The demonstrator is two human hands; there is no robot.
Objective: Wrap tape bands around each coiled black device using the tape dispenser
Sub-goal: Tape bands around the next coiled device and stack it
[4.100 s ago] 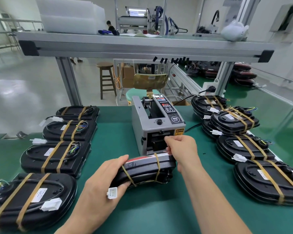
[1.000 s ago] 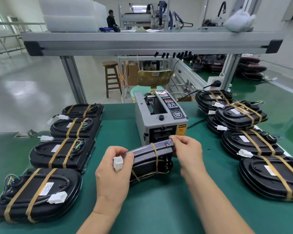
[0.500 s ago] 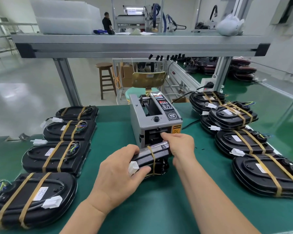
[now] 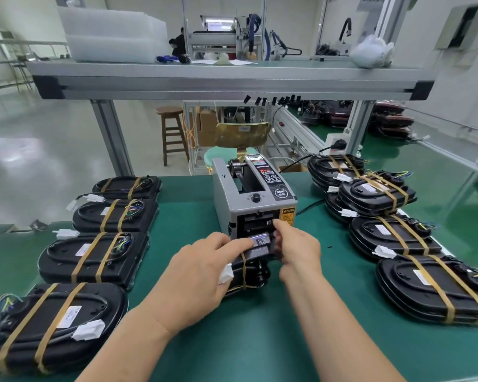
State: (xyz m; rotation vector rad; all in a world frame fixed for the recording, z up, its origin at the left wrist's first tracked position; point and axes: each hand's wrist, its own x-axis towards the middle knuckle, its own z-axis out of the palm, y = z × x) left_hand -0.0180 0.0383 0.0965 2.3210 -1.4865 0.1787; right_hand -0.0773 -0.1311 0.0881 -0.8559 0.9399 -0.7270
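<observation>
The left hand (image 4: 202, 274) grips the coiled black device (image 4: 253, 260) tilted up at the tape dispenser (image 4: 254, 197) mouth, mid counter (image 4: 260, 340), likely so the right hand (image 4: 298, 246), fingers at the slot (whether pinching tape is unclear), can band it directly.

Both bare forearms reach forward. My left hand (image 4: 202, 274) grips the black device (image 4: 257, 255) from the left, fingers curled over it; my right hand (image 4: 298, 246) pinches its far end.
</observation>
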